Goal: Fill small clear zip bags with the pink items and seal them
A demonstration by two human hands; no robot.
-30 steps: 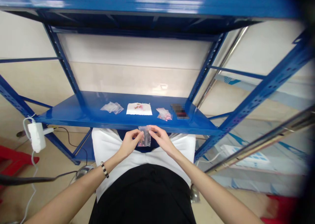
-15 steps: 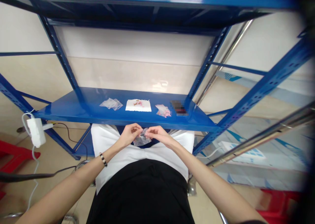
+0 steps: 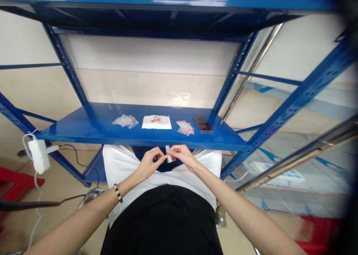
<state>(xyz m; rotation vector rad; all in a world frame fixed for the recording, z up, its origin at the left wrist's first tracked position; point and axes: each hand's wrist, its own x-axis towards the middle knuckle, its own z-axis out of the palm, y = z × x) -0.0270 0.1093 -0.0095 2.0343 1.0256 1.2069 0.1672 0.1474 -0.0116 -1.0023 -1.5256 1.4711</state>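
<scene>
My left hand [image 3: 149, 163] and my right hand [image 3: 183, 157] meet in front of the blue shelf's edge, both pinching one small clear plastic bag [image 3: 169, 155] that is now turned edge-on and looks narrow. A beaded bracelet sits on my left wrist. On the blue shelf [image 3: 84, 130] behind the hands lie a pile of empty clear bags [image 3: 125, 121], a white sheet with small pink pieces [image 3: 156, 122], and clear bags holding pink pieces [image 3: 185, 127].
A dark blurred flat object [image 3: 203, 124] lies on the shelf at the right. A white power adapter [image 3: 38, 155] with a cable hangs off the shelf's left corner. Blue uprights frame the shelf; red stools stand on the floor at both sides.
The bag hung flat between my fingers a second ago, then tilted and crumpled, and is now turned narrow and upright. Both hands stayed close together at the shelf's front edge.
</scene>
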